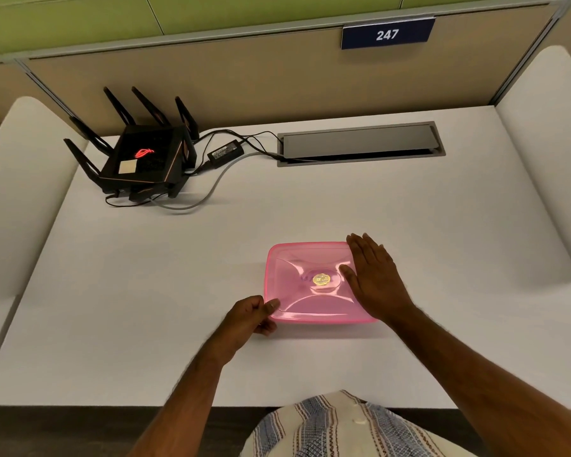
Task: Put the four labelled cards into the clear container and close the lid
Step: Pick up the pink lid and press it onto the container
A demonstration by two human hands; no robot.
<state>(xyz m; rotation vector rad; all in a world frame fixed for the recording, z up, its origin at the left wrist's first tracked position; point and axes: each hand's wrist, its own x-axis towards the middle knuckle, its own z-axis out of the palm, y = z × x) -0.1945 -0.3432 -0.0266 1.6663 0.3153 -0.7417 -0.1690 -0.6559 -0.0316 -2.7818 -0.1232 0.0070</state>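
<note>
Head view looks down on your white table (145, 324), where the container sits just in front of you, a little right of the middle. Its pink translucent lid (297, 291) covers it fully, square with rounded corners, dished toward a round centre that carries a small gold sticker (321, 279). You cannot make out any cards through the lid.

Your left hand (253, 316) pinches the near left corner of the lid, thumb on top and fingers curled under the edge. Your right hand (374, 275) lies flat on the right side of the lid, fingers straight and together pointing away from you, thumb reaching toward the centre; it presses and grasps nothing.

Farther back on the left stands a black router (145, 156) with raised antennas and a glowing red logo, its power adapter (225, 152) and cables beside it. To the right of those, a grey cable hatch (360, 143) is set into the table. Beyond, on the partition, a blue sign (387, 34) reads 247.
</note>
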